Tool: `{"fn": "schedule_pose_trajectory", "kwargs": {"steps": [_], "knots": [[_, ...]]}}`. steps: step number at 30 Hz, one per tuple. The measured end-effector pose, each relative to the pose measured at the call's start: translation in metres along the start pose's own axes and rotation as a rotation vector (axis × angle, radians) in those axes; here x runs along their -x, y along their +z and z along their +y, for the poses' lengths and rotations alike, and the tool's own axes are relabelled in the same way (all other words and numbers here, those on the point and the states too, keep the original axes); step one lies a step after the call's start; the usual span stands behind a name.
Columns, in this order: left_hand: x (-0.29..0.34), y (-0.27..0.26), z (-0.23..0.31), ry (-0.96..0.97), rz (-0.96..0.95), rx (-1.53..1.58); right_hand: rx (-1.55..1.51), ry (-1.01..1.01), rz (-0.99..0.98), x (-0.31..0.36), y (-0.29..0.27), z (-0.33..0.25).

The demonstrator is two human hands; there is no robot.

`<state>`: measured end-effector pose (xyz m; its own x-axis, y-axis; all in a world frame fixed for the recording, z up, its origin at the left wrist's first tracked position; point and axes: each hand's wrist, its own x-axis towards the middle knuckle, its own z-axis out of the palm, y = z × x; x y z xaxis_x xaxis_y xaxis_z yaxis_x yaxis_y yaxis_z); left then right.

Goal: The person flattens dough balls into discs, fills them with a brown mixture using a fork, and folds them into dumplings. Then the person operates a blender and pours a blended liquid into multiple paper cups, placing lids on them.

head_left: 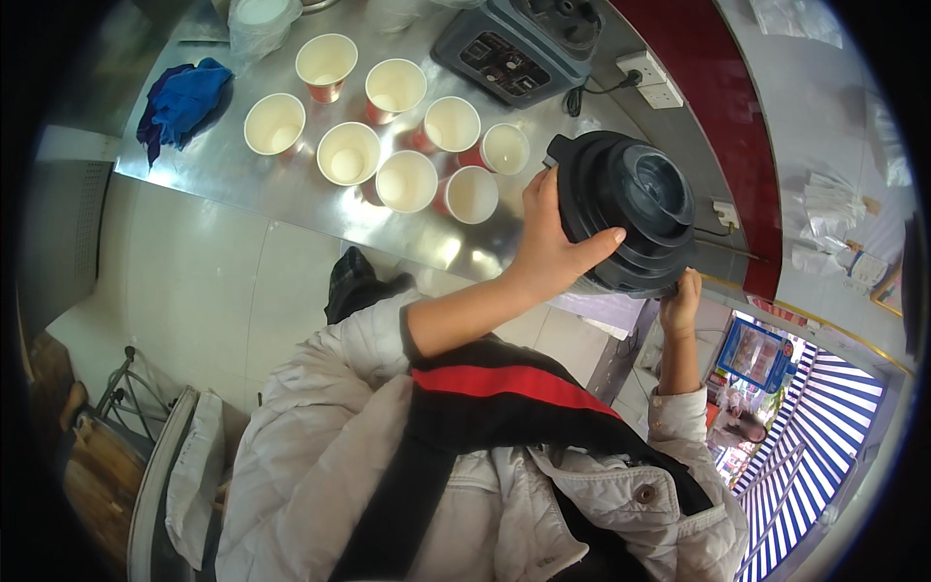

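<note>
My left hand is wrapped against the side of a black stepped lid on a blender jug, thumb laid over the lid's edge. Below the lid's right edge, my right hand is closed at the jug's side, apparently on its handle, which is mostly hidden. The jug is held up at the right end of the steel counter, and its body is largely covered by the lid. Left of it stand several upright red-and-white paper cups, grouped close together, with pale insides; their contents are hard to make out.
The grey blender base with a control panel sits at the back of the counter. A black plug is in the wall socket. A blue cloth lies at the left, near plastic-wrapped containers.
</note>
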<state>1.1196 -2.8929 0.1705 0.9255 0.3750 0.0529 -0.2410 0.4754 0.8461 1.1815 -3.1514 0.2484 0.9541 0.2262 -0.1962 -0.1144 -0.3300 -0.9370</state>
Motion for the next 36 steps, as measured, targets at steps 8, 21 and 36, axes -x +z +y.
{"fn": "schedule_pose_trajectory", "kwargs": {"steps": [8, 21, 36], "knots": [[0.032, -0.024, 0.025, -0.098, 0.1, 0.23, 0.193, -0.011, -0.146, 0.006, 0.026, -0.024], [0.047, -0.052, 0.016, -0.28, 0.234, 0.6, 0.517, 0.073, -0.117, 0.001, 0.082, -0.072], [0.043, -0.049, 0.004, -0.4, 0.153, 0.773, 0.708, 0.121, -0.147, -0.004, 0.09, -0.106]]}}
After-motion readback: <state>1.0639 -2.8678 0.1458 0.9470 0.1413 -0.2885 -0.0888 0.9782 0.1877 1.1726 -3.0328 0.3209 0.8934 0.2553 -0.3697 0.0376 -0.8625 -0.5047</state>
